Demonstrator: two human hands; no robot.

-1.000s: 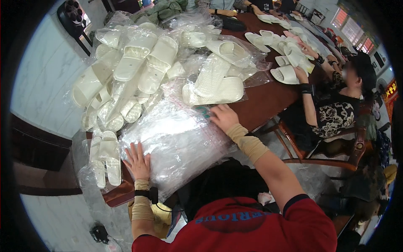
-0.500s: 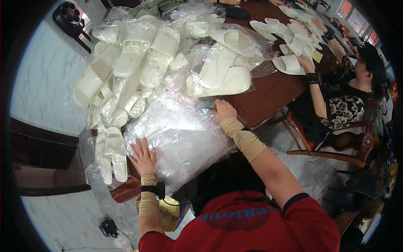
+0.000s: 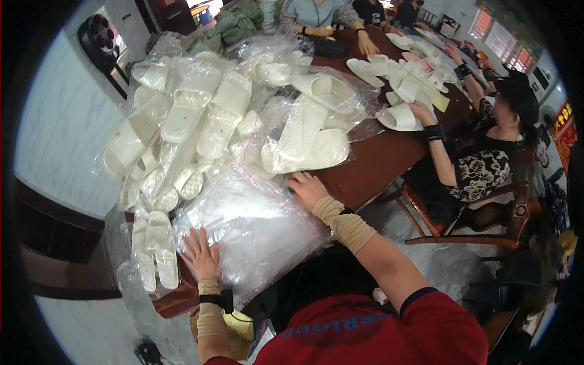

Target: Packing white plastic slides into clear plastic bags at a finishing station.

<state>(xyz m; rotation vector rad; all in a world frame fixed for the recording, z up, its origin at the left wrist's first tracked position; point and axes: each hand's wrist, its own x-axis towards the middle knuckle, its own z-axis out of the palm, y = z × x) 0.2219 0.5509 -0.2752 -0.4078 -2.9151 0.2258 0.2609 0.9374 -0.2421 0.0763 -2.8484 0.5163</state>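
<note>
To hold the loose film well, the left hand [image 3: 201, 254] should press flat and evenly, so the layers do not slide, while the right hand [image 3: 307, 190] should lift only lightly at its edge, because such thin plastic seems easy to wrinkle. The left hand is spread wide, gripping nothing; the right one is half curled, and I cannot tell whether its fingers pinch the film. The clear plastic bags [image 3: 255, 225] lie between both hands, touching them: shiny, creased, in a loose stack. White slippers [image 3: 331, 150] in clear wrap lie just beyond the right hand.
</note>
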